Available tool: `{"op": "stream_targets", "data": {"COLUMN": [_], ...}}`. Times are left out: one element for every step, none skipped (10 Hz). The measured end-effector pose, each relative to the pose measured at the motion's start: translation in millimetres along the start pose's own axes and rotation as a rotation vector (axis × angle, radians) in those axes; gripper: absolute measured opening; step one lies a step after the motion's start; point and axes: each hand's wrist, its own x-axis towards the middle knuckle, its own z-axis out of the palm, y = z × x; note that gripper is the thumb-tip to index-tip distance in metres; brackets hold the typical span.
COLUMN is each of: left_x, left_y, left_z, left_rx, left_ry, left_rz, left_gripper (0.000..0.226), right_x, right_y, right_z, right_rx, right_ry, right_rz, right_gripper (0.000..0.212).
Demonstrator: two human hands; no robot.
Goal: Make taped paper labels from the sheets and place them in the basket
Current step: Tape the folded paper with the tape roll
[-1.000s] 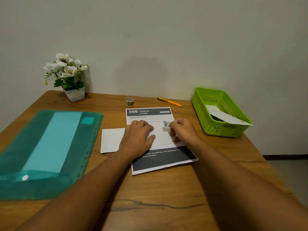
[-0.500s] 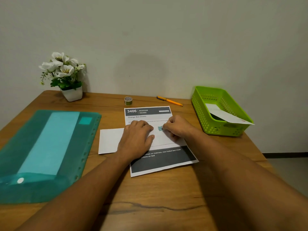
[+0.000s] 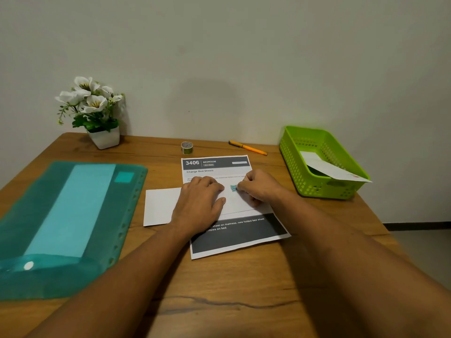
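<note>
1. Nearest, a green plastic folder (image 3: 73,223) lies flat along the left edge of the bench (image 3: 219,301), with a pale blue sheet inside it.
2. A printed sheet (image 3: 239,236) headed "3406 BEDROOM" lies at the middle of the bench, its dark band toward the near edge.
3. A folded white paper (image 3: 159,206) lies across the printed sheet. Its left end sticks out onto the bare wood toward the folder.
4. The left hand (image 3: 200,206) lies palm down on the folded paper with relaxed fingers, pressing it flat and grasping nothing.
5. The right hand (image 3: 261,189) is just beside it on the right, with curled fingers. Its fingertips pinch the right end of a piece of teal tape (image 3: 233,188), which lies on the folded paper between the two hands.
6. The green basket (image 3: 314,189) sits at the bench's right edge, well apart from the hands. A white paper label (image 3: 329,169) leans inside it, one end poking over the near right rim.
7. Toward the far edge, a small tape roll (image 3: 187,147) sits just beyond the printed sheet. An orange pen (image 3: 247,148) lies between the roll and the basket.
8. At the far left corner, a white flower pot (image 3: 103,137) with white blooms stands by the wall.
</note>
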Motion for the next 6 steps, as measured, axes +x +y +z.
{"op": "stream_targets", "data": {"left_x": [0.3,0.0,-0.1,0.0,-0.1,0.1], "left_y": [-0.1,-0.7,-0.6,0.2,0.3,1.1], "left_z": [-0.2,0.0,-0.5,-1.1,-1.8,-2.2], "left_rx": [0.003,0.005,0.005,0.012,0.015,0.014], "left_ry": [-0.004,-0.008,-0.012,-0.019,-0.024,-0.029], "left_rz": [0.001,-0.001,-0.003,-0.004,-0.008,-0.009], "left_gripper": [0.039,0.039,0.039,0.039,0.039,0.039], "right_x": [-1.0,-2.6,-3.8,-4.5,-6.4,-7.9], "right_y": [-0.5,-0.2,-0.7,-1.7,-0.9,4.0], "right_z": [0.6,0.8,2.0,3.0,3.9,5.1], "right_rx": [-0.017,-0.026,-0.036,-0.040,0.010,0.088], "right_ry": [0.008,0.030,0.033,0.037,0.070,0.129], "right_rz": [-0.001,-0.008,-0.006,-0.003,0.008,0.023], "right_gripper": [0.018,0.019,0.020,0.020,0.017,0.020]}}
